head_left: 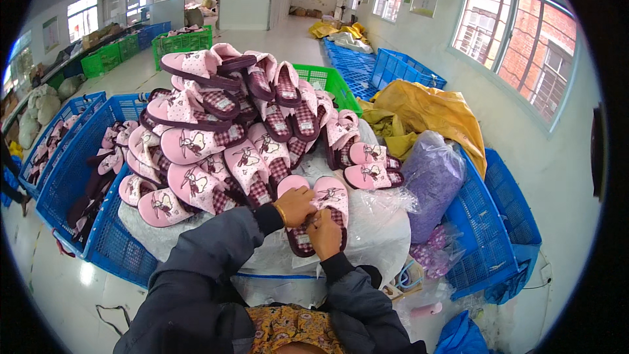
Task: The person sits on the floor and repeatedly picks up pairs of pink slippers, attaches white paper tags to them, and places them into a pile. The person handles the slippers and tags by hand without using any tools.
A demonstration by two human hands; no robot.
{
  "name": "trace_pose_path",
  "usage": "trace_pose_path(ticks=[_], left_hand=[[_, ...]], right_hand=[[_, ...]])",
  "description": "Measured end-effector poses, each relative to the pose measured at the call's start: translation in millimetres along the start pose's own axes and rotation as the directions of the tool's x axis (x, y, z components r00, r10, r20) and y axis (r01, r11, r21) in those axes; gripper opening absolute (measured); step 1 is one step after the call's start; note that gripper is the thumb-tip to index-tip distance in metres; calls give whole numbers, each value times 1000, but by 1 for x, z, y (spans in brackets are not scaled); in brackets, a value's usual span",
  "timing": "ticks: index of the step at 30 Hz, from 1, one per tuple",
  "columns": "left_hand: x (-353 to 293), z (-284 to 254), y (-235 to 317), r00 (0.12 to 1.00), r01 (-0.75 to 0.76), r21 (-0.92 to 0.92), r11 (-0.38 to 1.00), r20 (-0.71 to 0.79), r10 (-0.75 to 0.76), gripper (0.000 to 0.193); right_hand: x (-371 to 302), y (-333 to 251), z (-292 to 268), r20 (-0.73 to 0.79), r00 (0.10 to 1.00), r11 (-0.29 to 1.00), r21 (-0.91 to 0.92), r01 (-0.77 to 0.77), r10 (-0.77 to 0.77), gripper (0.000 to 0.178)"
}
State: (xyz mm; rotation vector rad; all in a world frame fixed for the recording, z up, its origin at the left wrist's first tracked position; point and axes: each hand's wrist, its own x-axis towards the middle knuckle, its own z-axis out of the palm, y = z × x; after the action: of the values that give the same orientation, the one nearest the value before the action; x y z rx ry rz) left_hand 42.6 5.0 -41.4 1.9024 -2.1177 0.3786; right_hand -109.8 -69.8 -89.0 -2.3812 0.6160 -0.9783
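A pair of pink slippers with dark red checked insoles lies in front of me, toes pointing away, on a surface covered in pale plastic. My left hand (296, 206) is closed over the left slipper (301, 242), its fingers at the inner edge of the opening. Close beside it, my right hand (325, 235) is closed over the right slipper (333, 195), fingertips pinched together. What lies between those fingertips is hidden. Just beyond rises a tall heap of matching slippers (190, 146), and another pair (373, 176) rests to the right.
Blue crates (121, 190) holding slippers stand at the left. On the right are a clear bag of purple material (429, 180), a yellow sack (439, 115) and more blue crates (481, 236). A green crate (321, 78) sits behind the heap. Windows (517, 33) line the right wall.
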Motion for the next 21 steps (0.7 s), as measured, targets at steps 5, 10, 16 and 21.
trace_pose_path(ticks=[5,10,16,21], left_hand=[[-1,12,1,998,-32,83,996,51,28,18],[4,32,-6,988,-5,81,997,156,-8,23],[10,-2,-8,954,-88,-18,996,286,90,21],[-12,-25,20,980,87,-163,983,-161,-113,17]], right_hand=[[0,0,1,-18,1000,998,59,3,-2,26],[1,0,-4,15,1000,1000,-5,6,-6,27],[-1,35,-9,206,978,970,243,-16,-35,30],[-32,31,-50,46,981,717,676,-168,187,18]])
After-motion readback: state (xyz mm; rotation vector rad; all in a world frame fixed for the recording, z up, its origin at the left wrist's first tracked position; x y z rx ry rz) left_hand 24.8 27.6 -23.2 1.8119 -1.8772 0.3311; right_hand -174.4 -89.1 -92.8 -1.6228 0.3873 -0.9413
